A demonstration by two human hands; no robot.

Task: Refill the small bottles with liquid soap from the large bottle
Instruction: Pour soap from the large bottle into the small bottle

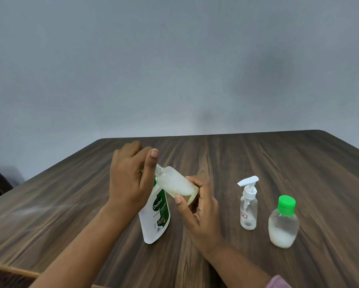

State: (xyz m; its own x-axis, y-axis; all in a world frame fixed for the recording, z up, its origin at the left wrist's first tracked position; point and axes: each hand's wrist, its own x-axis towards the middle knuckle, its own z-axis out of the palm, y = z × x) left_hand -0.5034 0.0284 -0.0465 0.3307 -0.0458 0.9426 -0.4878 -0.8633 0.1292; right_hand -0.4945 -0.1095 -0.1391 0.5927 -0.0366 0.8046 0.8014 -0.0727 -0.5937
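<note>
Soapy-white small bottle (174,183) clamped in right grip (197,213); left grip (128,179) clamps large bottle (156,221).

Dark wood table (257,159), Dettol bottle (155,217), pump bottle (248,208), green-capped bottle (283,225) standing on it

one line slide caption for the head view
Left hand grips the large Dettol bottle by its top; right hand holds a tilted, uncapped small bottle beside it.

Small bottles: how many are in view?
3. An uncapped bottle tilted in the right hand; a pump bottle standing on the table; a green-capped bottle right of it. None looks hidden.
</note>
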